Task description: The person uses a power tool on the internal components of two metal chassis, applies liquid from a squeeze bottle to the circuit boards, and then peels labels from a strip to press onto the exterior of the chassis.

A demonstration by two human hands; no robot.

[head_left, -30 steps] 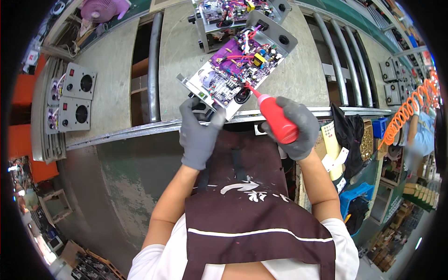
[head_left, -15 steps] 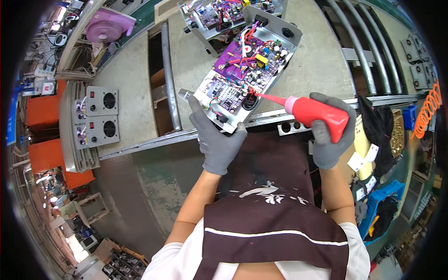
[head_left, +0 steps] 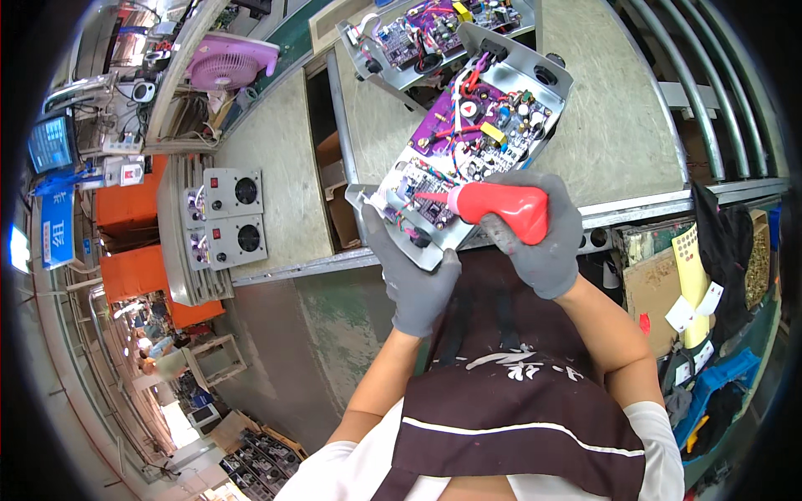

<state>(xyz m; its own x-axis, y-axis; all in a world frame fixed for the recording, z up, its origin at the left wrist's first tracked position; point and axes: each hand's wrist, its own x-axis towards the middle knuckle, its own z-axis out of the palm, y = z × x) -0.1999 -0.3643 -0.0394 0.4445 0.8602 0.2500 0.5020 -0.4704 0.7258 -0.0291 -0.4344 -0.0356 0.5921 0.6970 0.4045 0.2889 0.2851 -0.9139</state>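
Note:
In front of me an open metal chassis (head_left: 551, 98) lies slantwise on the bench, holding a purple and white circuit board (head_left: 434, 134) crowded with wires and small parts. My left hand (head_left: 415, 284), in a grey glove, grips the chassis at its near left end, the thumb against the near edge. A red squeeze bottle (head_left: 511, 209) with a thin pointed nozzle is wrapped in my gloved right hand (head_left: 547, 242). The bottle is tipped sideways, its nozzle pointing left over the near part of the board. Whether the tip touches the board I cannot tell.
A second open chassis (head_left: 401, 79) with a board stands just beyond. Two finished-looking metal boxes (head_left: 234, 217) with round fan openings sit on the left. Steel rollers (head_left: 697, 92) run along the right, and a pink fan (head_left: 224, 71) stands far left. A blue crate (head_left: 723, 384) is at lower right.
My right hand has brought the red bottle left and closer over the near part of the board. My left hand still holds the chassis. The whole view has shifted slightly.

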